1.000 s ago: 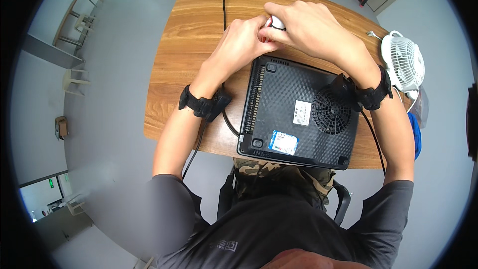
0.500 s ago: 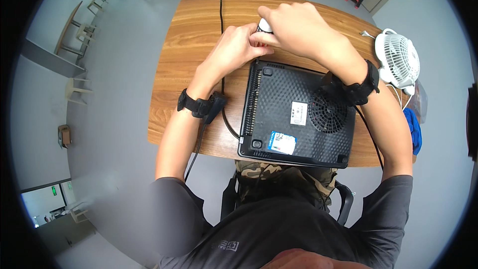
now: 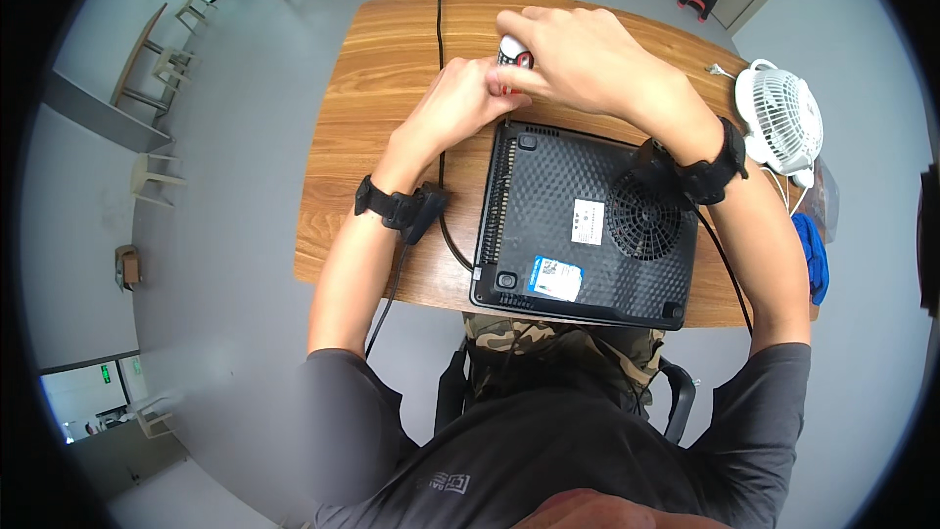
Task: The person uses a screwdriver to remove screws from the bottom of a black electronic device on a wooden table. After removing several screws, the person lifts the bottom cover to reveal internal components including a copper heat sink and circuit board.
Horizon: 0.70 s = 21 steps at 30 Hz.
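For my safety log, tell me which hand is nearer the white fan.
Right. The right hand is to the left of the white fan, with a gap between them; the left hand is farther left.

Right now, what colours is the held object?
White, black and red on the held object, in the head view.

An appliance (image 3: 553, 206) is lying along the near edge of the table (image 3: 362, 118) — a fan (image 3: 783, 118) is sitting at the right edge, a cable (image 3: 440, 31) is crossing the far edge.
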Motion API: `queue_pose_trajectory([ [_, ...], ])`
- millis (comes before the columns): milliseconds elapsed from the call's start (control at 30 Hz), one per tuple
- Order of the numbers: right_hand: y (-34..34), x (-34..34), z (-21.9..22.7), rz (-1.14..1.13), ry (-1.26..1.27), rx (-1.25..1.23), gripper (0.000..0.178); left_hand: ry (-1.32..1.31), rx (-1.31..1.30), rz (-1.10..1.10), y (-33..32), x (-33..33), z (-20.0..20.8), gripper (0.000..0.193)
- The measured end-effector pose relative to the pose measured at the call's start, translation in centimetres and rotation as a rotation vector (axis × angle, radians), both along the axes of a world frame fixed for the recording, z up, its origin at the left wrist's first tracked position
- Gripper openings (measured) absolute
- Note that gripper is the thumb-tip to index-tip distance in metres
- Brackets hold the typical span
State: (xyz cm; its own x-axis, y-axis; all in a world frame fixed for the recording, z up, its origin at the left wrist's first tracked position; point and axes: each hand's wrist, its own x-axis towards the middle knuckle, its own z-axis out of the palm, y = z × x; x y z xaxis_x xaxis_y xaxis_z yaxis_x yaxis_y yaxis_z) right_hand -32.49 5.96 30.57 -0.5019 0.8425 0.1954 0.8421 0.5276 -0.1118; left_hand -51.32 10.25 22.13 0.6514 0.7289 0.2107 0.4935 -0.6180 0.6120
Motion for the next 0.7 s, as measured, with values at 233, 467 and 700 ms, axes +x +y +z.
queue_pose_trajectory([
  [233,0.9,0.4,-2.2,0.064,0.104,0.04,0.033,0.079,-0.033,0.141,-0.4,0.4,0.0,0.041],
  [467,0.4,0.5,-0.4,0.231,0.075,-0.162,0.029,0.061,-0.099,0.1,-0.3,-0.1,-0.4,0.045],
  [700,0.8,0.4,0.1,-0.017,-0.021,-0.115,0.048,0.089,-0.096,0.129,-0.1,0.5,-0.1,0.039],
])
